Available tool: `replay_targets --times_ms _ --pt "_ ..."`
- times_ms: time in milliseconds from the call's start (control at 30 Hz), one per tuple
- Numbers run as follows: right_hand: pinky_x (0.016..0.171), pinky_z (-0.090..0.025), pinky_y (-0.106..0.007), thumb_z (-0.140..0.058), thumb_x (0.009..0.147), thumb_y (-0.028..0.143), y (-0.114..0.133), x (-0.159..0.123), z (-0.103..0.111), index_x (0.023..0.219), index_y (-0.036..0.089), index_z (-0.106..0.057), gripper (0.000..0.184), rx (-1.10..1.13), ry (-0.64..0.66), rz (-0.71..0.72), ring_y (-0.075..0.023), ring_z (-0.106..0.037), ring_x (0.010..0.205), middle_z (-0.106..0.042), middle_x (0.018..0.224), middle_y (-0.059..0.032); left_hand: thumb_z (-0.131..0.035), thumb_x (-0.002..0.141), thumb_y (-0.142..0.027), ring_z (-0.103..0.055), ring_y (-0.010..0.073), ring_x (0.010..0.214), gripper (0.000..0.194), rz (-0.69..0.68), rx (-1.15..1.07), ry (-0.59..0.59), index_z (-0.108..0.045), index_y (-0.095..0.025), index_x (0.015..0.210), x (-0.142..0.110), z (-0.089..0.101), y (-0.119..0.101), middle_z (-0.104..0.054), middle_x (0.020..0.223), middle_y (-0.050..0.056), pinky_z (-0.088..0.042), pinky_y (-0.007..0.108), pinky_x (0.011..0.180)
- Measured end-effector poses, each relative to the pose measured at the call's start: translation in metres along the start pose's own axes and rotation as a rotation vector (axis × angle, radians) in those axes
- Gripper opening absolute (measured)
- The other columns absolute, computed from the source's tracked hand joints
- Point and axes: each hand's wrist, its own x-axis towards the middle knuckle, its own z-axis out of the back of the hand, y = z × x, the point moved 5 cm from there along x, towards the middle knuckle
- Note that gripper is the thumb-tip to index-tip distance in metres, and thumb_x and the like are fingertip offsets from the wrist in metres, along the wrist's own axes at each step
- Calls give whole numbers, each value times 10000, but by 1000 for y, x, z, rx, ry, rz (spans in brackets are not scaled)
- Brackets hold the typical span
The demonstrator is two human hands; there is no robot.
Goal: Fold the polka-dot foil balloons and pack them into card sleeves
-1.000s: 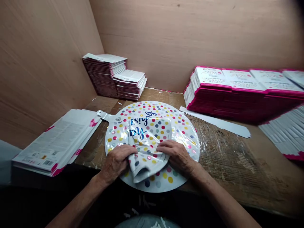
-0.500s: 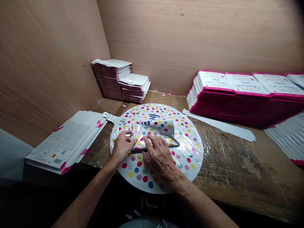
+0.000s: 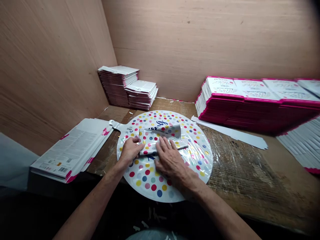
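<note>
A round, flat foil balloon (image 3: 152,180), white with coloured dots and blue lettering, lies at the table's front edge, its tail pointing left. On top of it sits a smaller folded foil balloon (image 3: 150,136) with the same dots, its upper flap slightly raised. My left hand (image 3: 129,150) pinches the folded one's left edge between thumb and fingers. Flat across its lower right part rests my right hand (image 3: 170,161), fingers stretched out and pressing down. The palm hides some of the folded foil.
A pile of flat printed cartons (image 3: 72,146) lies to the left. Two carton stacks (image 3: 117,85) stand in the back left corner, and rows of pink-edged cartons (image 3: 225,100) at the right. A white card strip (image 3: 230,131) lies before those rows. Wooden panels (image 3: 200,40) enclose the back and left.
The folded balloon's near part has been turned up and away, making it a shorter, flatter bundle. My right hand has come leftward and now presses flat on it; my left hand moved slightly up.
</note>
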Motion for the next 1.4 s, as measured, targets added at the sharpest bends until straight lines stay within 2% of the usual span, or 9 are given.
replay_targets --times_ms 200,300,433,533,800,1033,1167,1300,1400 --pt "955 -448 -428 -445 920 97 28 21 2 1277 19 -552 381 -127 12 47 -292 -553 1098 -589 1254 -235 -724 713 -456 -599 154 452 417 -34 98 -3 -595 -143 957 -23 12 -9 -660 647 18 -493 257 422" --pt "1017 -402 -423 -512 934 166 24 -8 15 1360 158 -496 426 -57 3 278 -271 -478 1190 -472 1413 -173 -585 838 -383 -712 207 752 287 -473 330 -98 -632 -175 1030 -38 30 -37 -728 985 91 -597 343 694" --pt "968 -432 -401 -484 982 224 7 -46 29 1377 272 -490 398 21 106 462 -227 -520 1093 -540 1315 -106 -421 845 -125 -531 216 1287 411 -1054 598 409 -673 -238 1149 -52 1 -51 -681 1251 46 -449 397 1073" --pt "960 -455 -390 -458 988 224 -7 -56 28 1365 247 -512 381 126 107 458 -223 -551 1110 -572 1304 -106 -454 824 -123 -512 231 1303 447 -956 742 629 -682 -273 1178 -41 -15 -35 -686 1256 22 -429 397 1087" --pt "772 -528 -280 -352 988 282 -59 -40 17 1048 202 -703 365 599 -42 -126 -182 -675 856 -722 953 -63 -563 702 -198 -650 255 1010 357 -599 566 482 -728 -230 1017 -25 -3 -28 -708 1066 72 -511 363 920" --pt "1183 -234 -461 -434 969 226 -28 -50 18 1387 205 -522 428 376 130 387 -225 -340 1428 -472 1491 -89 -450 824 -136 -566 218 1254 591 -910 583 527 -510 -243 1403 -33 0 -20 -591 1387 76 -420 371 1087" --pt "1191 -218 -440 -469 926 205 -25 -52 17 1396 216 -514 472 488 257 416 -206 -346 1427 -474 1492 -67 -471 812 -141 -606 238 1171 520 -948 688 654 -628 -267 1291 -36 -1 -23 -688 1223 74 -470 377 1018" --pt "946 -490 -364 -400 971 319 -45 -30 17 1195 212 -654 355 775 144 -29 -226 -641 1097 -706 1166 -57 -562 787 -287 -648 250 1026 338 -718 612 630 -713 -233 1084 -25 0 -29 -718 1063 73 -507 336 898" --pt "682 -509 -265 -361 994 397 -64 -8 5 997 169 -665 380 759 3 -483 -191 -670 816 -721 923 -46 -501 857 -492 -664 219 740 340 -418 573 357 -673 -214 950 -6 -2 -25 -695 779 38 -507 303 691"
